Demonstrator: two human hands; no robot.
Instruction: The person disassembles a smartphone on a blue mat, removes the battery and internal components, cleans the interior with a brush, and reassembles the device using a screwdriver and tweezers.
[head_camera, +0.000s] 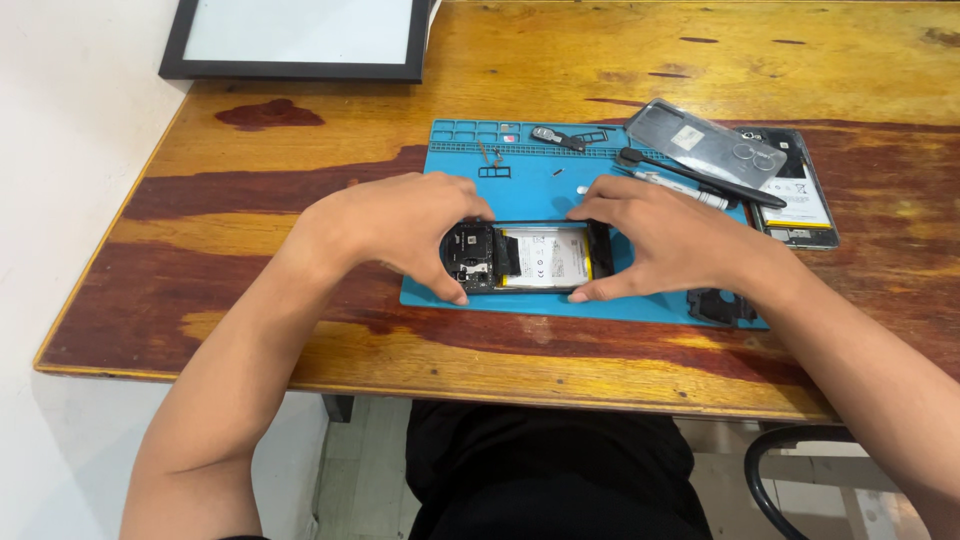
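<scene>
An opened phone (540, 257) with its back off lies flat on a blue work mat (545, 185), its white battery and black circuit board showing. My left hand (400, 228) wraps around the phone's left end, thumb at the front edge and fingers at the far edge. My right hand (665, 240) grips the right end the same way. Both hands hold the phone against the mat.
A second opened phone (800, 195) lies at the mat's right, with a clear back cover (705, 142), tweezers (690, 175) and a screwdriver (675, 186) across it. Small black parts (718, 305) and screws sit on the mat. A black-framed panel (300, 40) is at far left.
</scene>
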